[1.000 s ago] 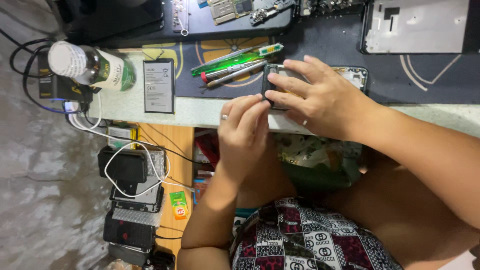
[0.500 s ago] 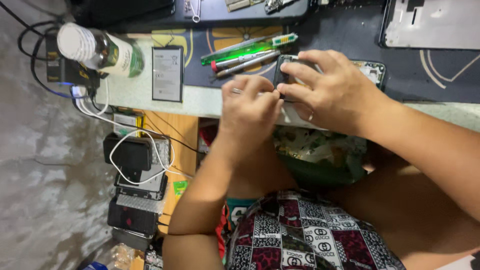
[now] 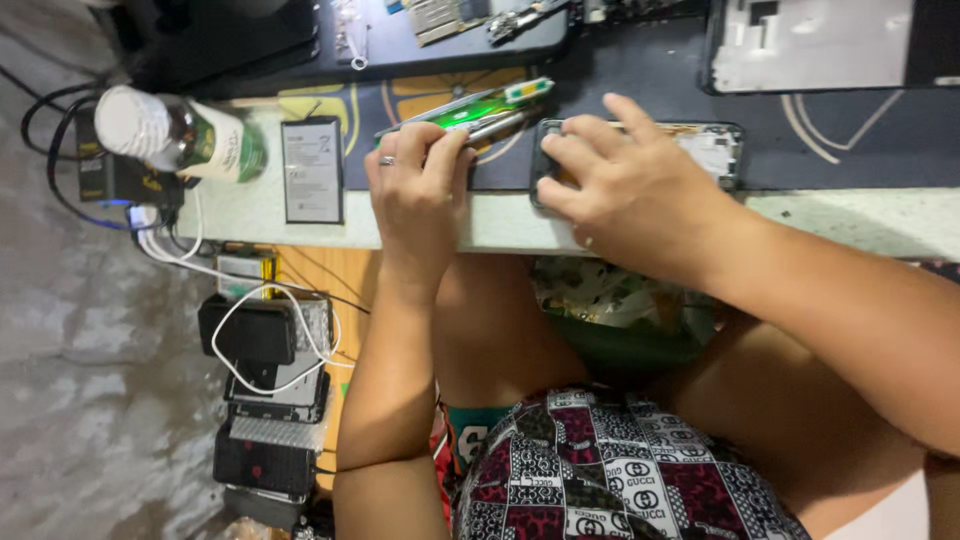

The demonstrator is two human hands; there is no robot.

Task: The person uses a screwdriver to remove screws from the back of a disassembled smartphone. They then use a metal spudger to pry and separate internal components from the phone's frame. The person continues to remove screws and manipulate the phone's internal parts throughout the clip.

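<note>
An opened phone body [image 3: 715,150] lies on the dark work mat [image 3: 850,150] at the table's front edge. My right hand [image 3: 630,185] lies spread over its left half and holds it down. My left hand [image 3: 415,190], a ring on one finger, sits just left of it. Its fingers curl over the near ends of a green-handled tool [image 3: 480,108] and a thin metal tool [image 3: 495,125] that lie side by side on the mat.
A flat phone battery [image 3: 312,168] and a green bottle with a white cap [image 3: 185,138] lie at the left of the table. A phone back cover [image 3: 810,45] and a dark tray of small parts [image 3: 440,30] are further back. Chargers, cables and stacked phones [image 3: 265,400] fill a shelf below.
My left hand has come off the phone and moved left onto the tools. My right hand stays on the phone. The view has shifted slightly.
</note>
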